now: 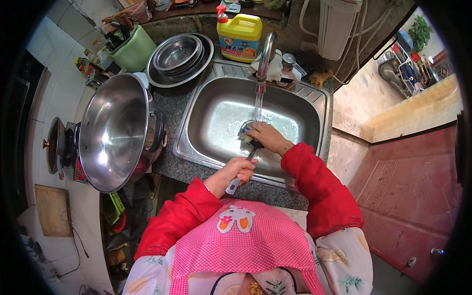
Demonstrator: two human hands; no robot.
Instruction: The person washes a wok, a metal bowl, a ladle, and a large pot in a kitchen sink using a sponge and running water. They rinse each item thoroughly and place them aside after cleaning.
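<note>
My left hand grips the grey-and-black handle of a kitchen utensil, held slantwise over the near rim of the stainless steel sink. At the utensil's far end, my right hand presses a multicoloured scrubbing cloth or sponge against it. Fingers and cloth hide most of the utensil's head, so its exact kind cannot be told. Water runs from the curved metal faucet onto the sink floor beside my right fingers.
Left of the sink, a large steel pot leans on its side. Nested metal bowls sit behind it, near a green utensil holder. A yellow detergent jug stands behind the sink. At right is a red door.
</note>
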